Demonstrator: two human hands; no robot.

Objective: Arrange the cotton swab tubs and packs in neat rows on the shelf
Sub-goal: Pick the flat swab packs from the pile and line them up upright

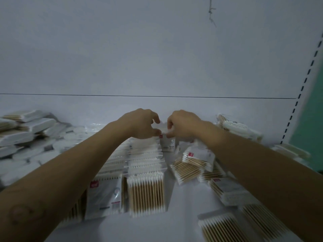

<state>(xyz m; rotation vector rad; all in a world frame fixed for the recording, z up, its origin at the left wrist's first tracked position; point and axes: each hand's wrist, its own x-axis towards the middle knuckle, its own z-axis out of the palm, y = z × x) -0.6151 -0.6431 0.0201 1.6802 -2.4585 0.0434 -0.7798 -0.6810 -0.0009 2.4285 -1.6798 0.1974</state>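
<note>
Both my hands reach to the back of the white shelf. My left hand and my right hand pinch the top edge of an upright cotton swab pack with a red label, at the far end of a row. That row of standing packs runs toward me and ends in a clear pack of wooden-stick swabs. A second row with a labelled pack stands to its left, partly behind my left forearm.
Loose swab packs lie scattered at the right, with more near the front edge. A heap of white packs fills the left. More packs lean at the back right by the slotted upright. The back panel is close behind.
</note>
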